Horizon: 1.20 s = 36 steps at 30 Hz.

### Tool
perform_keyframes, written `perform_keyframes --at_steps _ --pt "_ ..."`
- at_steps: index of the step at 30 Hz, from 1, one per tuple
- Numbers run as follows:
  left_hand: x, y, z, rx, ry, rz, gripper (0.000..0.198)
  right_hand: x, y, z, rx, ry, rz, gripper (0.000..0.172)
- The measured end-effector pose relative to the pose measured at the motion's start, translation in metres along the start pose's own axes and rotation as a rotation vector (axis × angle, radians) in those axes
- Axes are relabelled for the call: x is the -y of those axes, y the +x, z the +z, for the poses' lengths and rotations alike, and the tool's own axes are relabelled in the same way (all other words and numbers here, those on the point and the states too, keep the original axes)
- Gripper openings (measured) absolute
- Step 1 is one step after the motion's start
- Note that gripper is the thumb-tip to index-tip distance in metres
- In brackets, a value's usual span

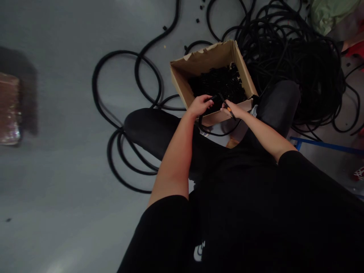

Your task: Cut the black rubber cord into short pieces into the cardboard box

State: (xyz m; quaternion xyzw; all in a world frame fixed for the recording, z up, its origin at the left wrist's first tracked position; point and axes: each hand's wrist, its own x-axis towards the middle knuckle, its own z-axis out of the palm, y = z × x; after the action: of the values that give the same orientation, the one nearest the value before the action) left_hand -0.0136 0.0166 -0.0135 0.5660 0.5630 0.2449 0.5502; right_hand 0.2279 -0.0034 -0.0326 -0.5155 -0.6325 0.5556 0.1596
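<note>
The left hand (200,105) has its fingers closed around a thin black rubber hose (214,98), just over an open brown cardboard box (204,57) of small black bits (218,81). The right hand (234,110) grips a small orange-handled cutter (229,110) beside the hose end.

Smooth grey floor (57,182) catching dim light; blurred brown block (10,108) sitting at left edge; blue bar (327,145) lying right; green bag (327,13) showing top right.

A blurred brown block (10,110) runs off the left edge; a pale green bag (330,13) is cut by the top. The right hand (237,110) hides most of a thin orange-handled tool (229,109).
</note>
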Motion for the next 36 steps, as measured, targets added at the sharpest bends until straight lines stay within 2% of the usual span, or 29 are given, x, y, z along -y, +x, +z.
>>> perform_keyframes --at_steps 3,6,15,23,27,31,36 --pt "-0.001 -0.001 0.003 -0.020 -0.047 -0.004 0.034 -0.010 0.006 0.012 0.031 -0.029 0.051 0.030" --pt "0.001 -0.001 0.008 -0.010 -0.070 -0.038 0.036 -0.013 0.008 0.020 0.067 -0.031 0.018 0.026" --pt "0.005 -0.002 0.014 0.065 -0.089 -0.045 0.049 -0.019 0.011 0.022 0.119 0.020 -0.069 0.026" --pt "-0.002 -0.003 0.015 0.070 -0.083 0.011 0.059 0.004 0.000 0.018 0.022 -0.011 -0.017 0.017" --pt "0.006 -0.001 0.014 -0.013 -0.091 -0.051 0.054 0.017 -0.004 0.008 -0.033 -0.076 -0.009 0.022" --pt "0.006 -0.001 0.012 -0.092 -0.063 -0.065 0.045 0.022 -0.005 0.002 -0.035 -0.115 -0.045 0.033" --pt "-0.007 -0.007 0.008 -0.031 -0.007 -0.018 0.042 0.014 -0.003 0.004 -0.002 -0.102 -0.015 0.034"
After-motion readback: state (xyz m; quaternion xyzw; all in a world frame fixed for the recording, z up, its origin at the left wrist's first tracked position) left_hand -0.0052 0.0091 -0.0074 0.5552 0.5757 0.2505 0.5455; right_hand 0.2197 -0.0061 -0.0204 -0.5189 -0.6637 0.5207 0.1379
